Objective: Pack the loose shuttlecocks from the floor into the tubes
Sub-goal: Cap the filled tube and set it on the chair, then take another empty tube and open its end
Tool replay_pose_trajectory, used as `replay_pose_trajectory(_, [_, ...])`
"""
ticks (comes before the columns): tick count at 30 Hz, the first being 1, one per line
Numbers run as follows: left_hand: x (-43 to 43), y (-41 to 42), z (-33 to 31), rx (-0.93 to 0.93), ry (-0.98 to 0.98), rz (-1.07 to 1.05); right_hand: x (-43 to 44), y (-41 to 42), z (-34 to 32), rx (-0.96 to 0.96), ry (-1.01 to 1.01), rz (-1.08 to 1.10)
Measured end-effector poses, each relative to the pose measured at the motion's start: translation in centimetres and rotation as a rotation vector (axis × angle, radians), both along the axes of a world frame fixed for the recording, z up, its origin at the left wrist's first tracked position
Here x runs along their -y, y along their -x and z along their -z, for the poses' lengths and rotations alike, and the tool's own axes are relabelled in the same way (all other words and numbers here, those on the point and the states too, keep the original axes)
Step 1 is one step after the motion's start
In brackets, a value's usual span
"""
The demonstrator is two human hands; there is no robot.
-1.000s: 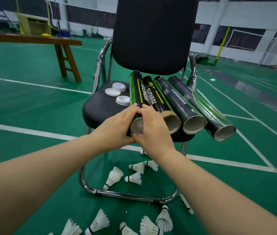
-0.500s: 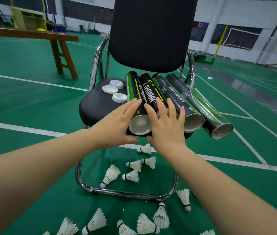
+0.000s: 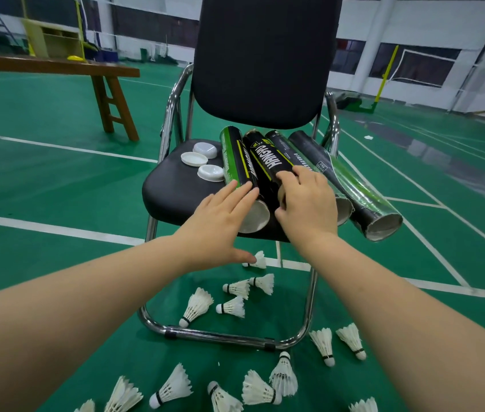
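The left hand [image 3: 217, 221] still lies flat on the green-striped tube [image 3: 235, 156] at the chair seat's [image 3: 170, 191] front edge, while the right hand [image 3: 306, 203] now curls around the HANGYU tube [image 3: 268, 156].

— What couldn't you make out?
— The openings, mostly. The right hand [image 3: 308, 209] gripped the second tube [image 3: 265, 159] and hid its mouth completely, along with part of the mouth of the third tube [image 3: 286, 150]. The left hand [image 3: 217, 230] lay flat across the near end of the first tube [image 3: 232, 156], covering one side of it.
— And lower down?
— The half-hidden shuttlecock [image 3: 260, 260] sat behind the left thumb; the bottom-left shuttlecock [image 3: 86, 407] and bottom-right shuttlecock [image 3: 364, 406] were clipped by the lower edge.
— Anything else?
— Fine print on the fourth tube [image 3: 318, 162] was too small to read, and the chair back [image 3: 265, 55] ran off the top.
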State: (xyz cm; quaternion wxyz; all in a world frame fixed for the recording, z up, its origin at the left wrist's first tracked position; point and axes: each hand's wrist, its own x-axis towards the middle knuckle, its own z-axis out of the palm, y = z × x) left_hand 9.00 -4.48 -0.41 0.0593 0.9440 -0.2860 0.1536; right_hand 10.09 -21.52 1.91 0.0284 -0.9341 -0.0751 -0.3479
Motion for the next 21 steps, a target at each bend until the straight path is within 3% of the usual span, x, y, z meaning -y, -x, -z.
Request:
replay_pose_trajectory(2, [0.1, 0.4, -0.4, 0.001, 0.015, -0.001, 0.2, 0.5, -0.8, 0.034, -0.012, -0.009])
replay_pose_trajectory(12, [1.5, 4.6, -5.3, 0.391, 0.233, 0.021, -2.2, 8.2, -5.3, 0.260, -0.082, -0.163])
replay_pose_trajectory(15, [0.9, 6.6, -7.3, 0.494, 0.334, 0.068, -3.8, 11.4, -6.3, 0.198, -0.156, -0.224])
replay_pose_trajectory(21, [-2.6, 11.0, -9.4, 0.586, 0.301, 0.189, -6.5, 17.8, -8.1, 0.162, -0.223, -0.293])
